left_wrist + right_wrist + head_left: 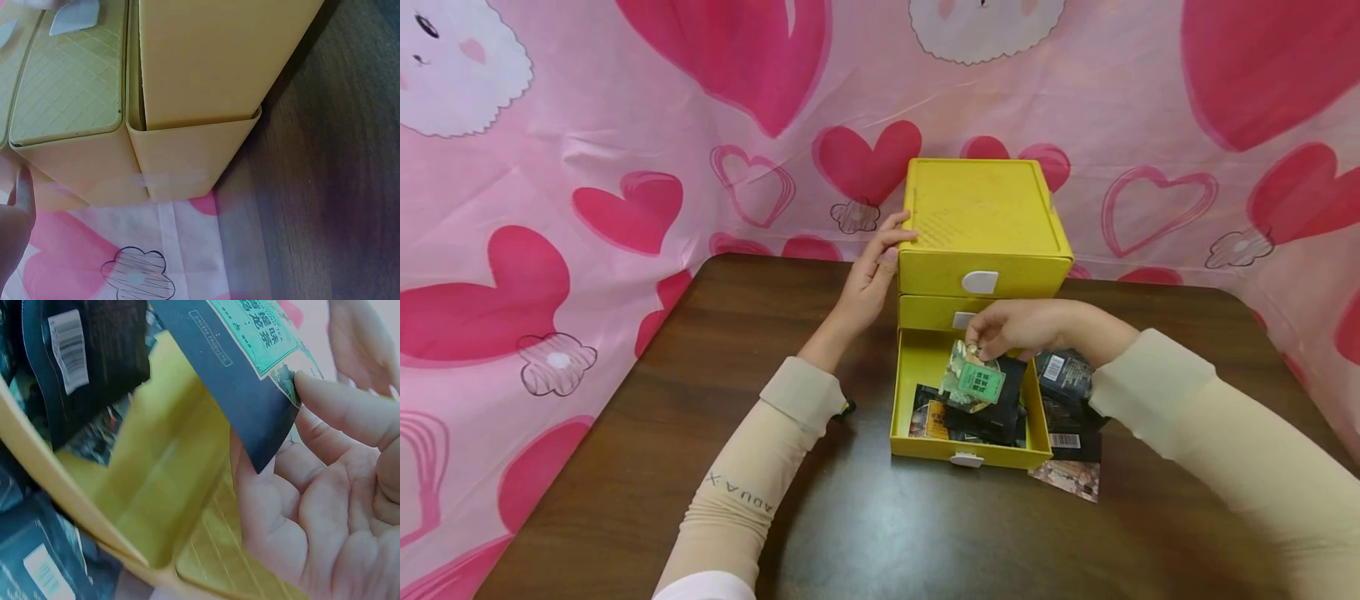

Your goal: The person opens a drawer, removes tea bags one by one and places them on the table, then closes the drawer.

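Observation:
A yellow drawer cabinet (981, 208) stands on the table, its bottom drawer (917, 451) pulled out toward me. My left hand (872, 279) rests with extended fingers against the cabinet's left side near the top; in the left wrist view a finger (25, 194) touches that wall. Over the drawer, my right hand (1018, 327) pinches a dark sachet with a green label (981, 381) by its upper edge. The right wrist view shows the sachet (240, 381) held between thumb and fingers. Beneath it, other sachets (928, 418) lie in the front of the drawer, one with an orange label.
More dark sachets (1066, 373) with white barcodes lie on the table just right of the drawer, partly behind my right sleeve. A small dark item (847, 408) pokes out beside my left cuff. Pink heart-patterned cloth (760, 75) hangs behind the brown table (700, 400).

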### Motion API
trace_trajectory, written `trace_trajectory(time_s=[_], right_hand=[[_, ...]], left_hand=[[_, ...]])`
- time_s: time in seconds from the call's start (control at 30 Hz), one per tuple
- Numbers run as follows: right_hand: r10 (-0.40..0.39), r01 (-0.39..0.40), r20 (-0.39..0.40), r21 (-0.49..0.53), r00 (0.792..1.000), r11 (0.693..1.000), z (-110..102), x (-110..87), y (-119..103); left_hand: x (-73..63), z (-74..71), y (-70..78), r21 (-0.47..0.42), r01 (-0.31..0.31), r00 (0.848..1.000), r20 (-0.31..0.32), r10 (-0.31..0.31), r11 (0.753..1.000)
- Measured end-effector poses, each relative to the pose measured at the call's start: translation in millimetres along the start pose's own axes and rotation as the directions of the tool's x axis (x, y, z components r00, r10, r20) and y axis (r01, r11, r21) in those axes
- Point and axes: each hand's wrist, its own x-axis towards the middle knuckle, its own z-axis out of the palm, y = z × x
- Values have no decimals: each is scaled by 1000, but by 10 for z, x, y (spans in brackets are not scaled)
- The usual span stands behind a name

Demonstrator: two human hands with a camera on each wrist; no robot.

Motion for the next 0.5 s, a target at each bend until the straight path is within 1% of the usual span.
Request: trace_trajectory(time_s=[0.07, 0.2, 0.37, 0.5], right_hand=[[-3, 3, -20, 5, 1000, 1000, -46, -97, 29], [27, -26, -75, 16, 997, 1000, -135, -300, 103], [80, -72, -122, 68, 989, 995, -222, -500, 270], [115, -101, -136, 109, 984, 989, -279, -619, 452]], left_hand=[[-10, 14, 78, -1, 10, 1000, -1, -10, 1000], [-27, 37, 217, -2, 18, 1000, -2, -18, 1000], [-26, 34, 228, -5, 16, 1000, -1, -16, 1000], [-23, 27, 208, -3, 20, 1000, 3, -19, 1000]])
